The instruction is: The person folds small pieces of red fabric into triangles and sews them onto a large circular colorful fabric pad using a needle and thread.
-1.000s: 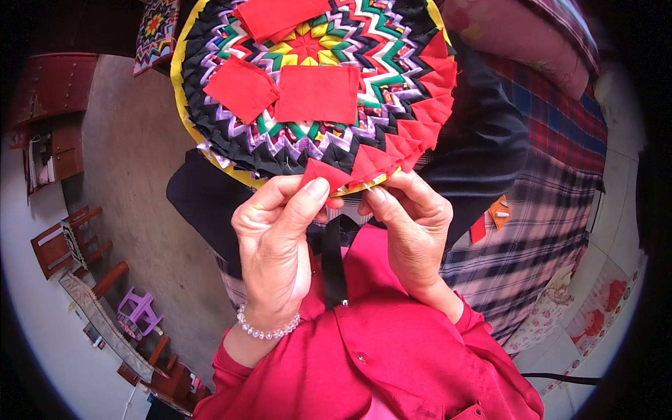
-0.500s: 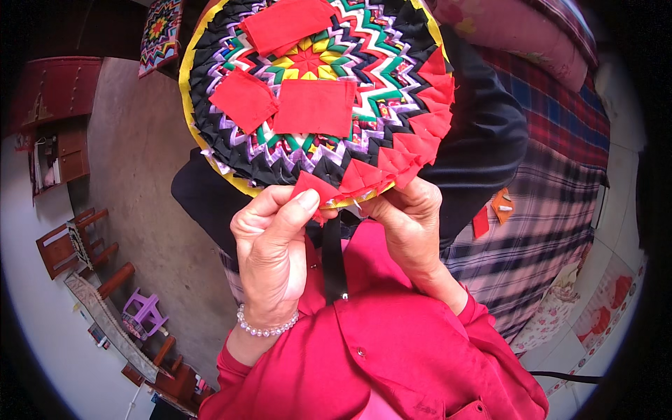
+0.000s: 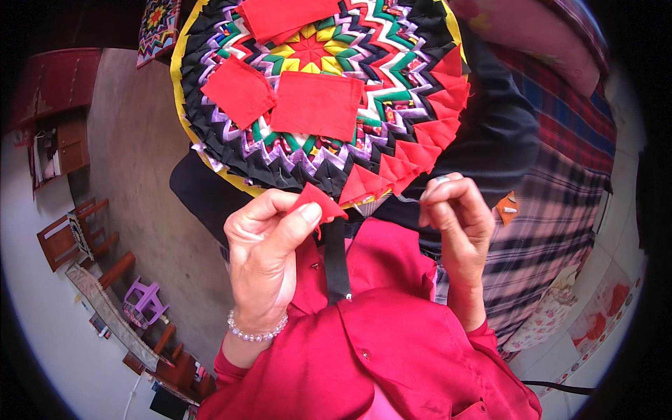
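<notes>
A round patchwork cushion (image 3: 311,157) of folded cloth points rests over my lap, with a yellow rim and rings of black, purple, green, white and red. My left hand (image 3: 262,238) pinches a folded red cloth triangle (image 3: 318,201) between thumb and forefinger at the cushion's near edge. To the right, apart from the edge, my right hand (image 3: 458,227) is closed with fingertips together. A thin strand like sewing thread (image 3: 404,199) shows at its fingertips; any needle is too small to make out. Loose red cloth squares (image 3: 316,105) lie on the cushion.
On the right, a plaid cloth (image 3: 539,217) covers the seat, with a small orange cloth piece (image 3: 507,208) on it. A purple stool (image 3: 145,302) and wooden chairs stand on the floor to the left. Another patchwork piece (image 3: 158,28) lies at the far left.
My right hand has moved away from the cushion's edge, to the right and slightly up, with its fingers pinched. My left hand still holds the red triangle. The cushion appears slightly larger and shifted.
</notes>
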`<state>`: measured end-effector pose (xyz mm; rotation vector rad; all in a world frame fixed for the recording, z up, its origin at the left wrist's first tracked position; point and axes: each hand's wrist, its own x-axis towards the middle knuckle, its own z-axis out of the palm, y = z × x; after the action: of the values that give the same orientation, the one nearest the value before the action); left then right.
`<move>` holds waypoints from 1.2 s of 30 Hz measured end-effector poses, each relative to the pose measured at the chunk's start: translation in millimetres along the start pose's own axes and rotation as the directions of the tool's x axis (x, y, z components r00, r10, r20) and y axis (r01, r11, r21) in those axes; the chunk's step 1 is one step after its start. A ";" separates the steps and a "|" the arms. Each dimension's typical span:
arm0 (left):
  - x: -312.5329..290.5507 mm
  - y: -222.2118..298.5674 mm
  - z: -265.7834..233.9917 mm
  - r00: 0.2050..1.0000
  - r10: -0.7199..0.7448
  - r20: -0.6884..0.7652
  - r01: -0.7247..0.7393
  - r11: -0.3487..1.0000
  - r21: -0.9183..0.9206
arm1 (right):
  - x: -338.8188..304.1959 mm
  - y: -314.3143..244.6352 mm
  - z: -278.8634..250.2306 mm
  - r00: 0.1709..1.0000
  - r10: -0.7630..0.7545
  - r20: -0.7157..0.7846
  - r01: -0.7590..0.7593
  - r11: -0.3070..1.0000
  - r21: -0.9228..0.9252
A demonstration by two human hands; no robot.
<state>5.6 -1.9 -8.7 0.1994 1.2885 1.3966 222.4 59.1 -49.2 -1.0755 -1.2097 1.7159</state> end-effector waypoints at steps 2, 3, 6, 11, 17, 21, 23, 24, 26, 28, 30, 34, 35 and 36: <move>-4.8 5.5 -0.5 0.999 -0.032 0.015 0.032 0.999 0.020 | 2.9 -2.5 2.9 0.992 -0.057 -0.108 0.068 0.993 0.099; -7.3 7.7 -1.9 0.998 -0.065 0.013 0.064 0.997 0.035 | 2.8 -4.6 4.2 0.991 -0.072 -0.110 0.087 0.987 0.137; -13.2 17.0 1.1 0.994 -0.111 0.018 0.110 0.994 0.021 | 1.6 -12.8 14.5 0.987 -0.095 -0.128 0.111 0.986 0.126; -14.5 24.8 9.5 0.986 -0.164 -0.023 0.166 0.982 0.085 | 10.8 -36.6 32.8 0.973 -0.164 0.165 0.197 0.958 -0.207; -15.3 23.6 9.4 0.980 -0.198 0.003 0.195 0.964 0.181 | 29.3 -62.6 52.5 0.968 0.148 0.204 -0.073 0.940 -0.334; -16.6 23.8 9.7 0.988 -0.153 0.026 0.141 0.955 0.262 | 44.8 -69.3 48.0 0.931 0.172 0.323 -0.038 0.923 -0.382; -17.4 22.2 8.0 0.987 -0.153 0.042 0.136 0.951 0.276 | 49.9 -69.0 45.2 0.908 0.181 0.377 -0.021 0.920 -0.391; -17.1 21.9 8.5 0.989 -0.137 0.060 0.113 0.949 0.296 | 52.3 -70.8 44.8 0.895 0.206 0.397 -0.027 0.911 -0.412; -16.5 21.7 10.1 0.990 -0.104 0.093 0.067 0.941 0.332 | 56.5 -75.0 45.2 0.863 0.257 0.436 -0.037 0.891 -0.452; -16.6 19.1 8.9 0.990 -0.080 0.112 0.035 0.933 0.358 | 59.7 -78.2 44.9 0.818 0.341 0.464 -0.074 0.861 -0.503; -16.6 16.4 7.5 0.990 -0.053 0.134 -0.004 0.921 0.390 | 59.0 -78.5 46.3 0.799 0.379 0.467 -0.105 0.853 -0.512; -16.0 15.1 7.0 0.984 -0.013 0.178 -0.069 0.892 0.447 | 54.4 -78.5 52.6 0.817 0.365 0.446 -0.133 0.873 -0.470; -15.8 15.9 6.9 0.982 -0.009 0.188 -0.079 0.886 0.456 | 54.2 -79.1 54.2 0.820 0.362 0.444 -0.134 0.875 -0.466; -14.7 16.0 7.5 0.978 -0.001 0.211 -0.101 0.875 0.474 | 52.7 -77.1 53.3 0.837 0.310 0.450 -0.081 0.885 -0.459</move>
<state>6.2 -4.8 14.0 0.7054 1.4450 1.0397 163.1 110.4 24.4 -1.0458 -1.9416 2.0389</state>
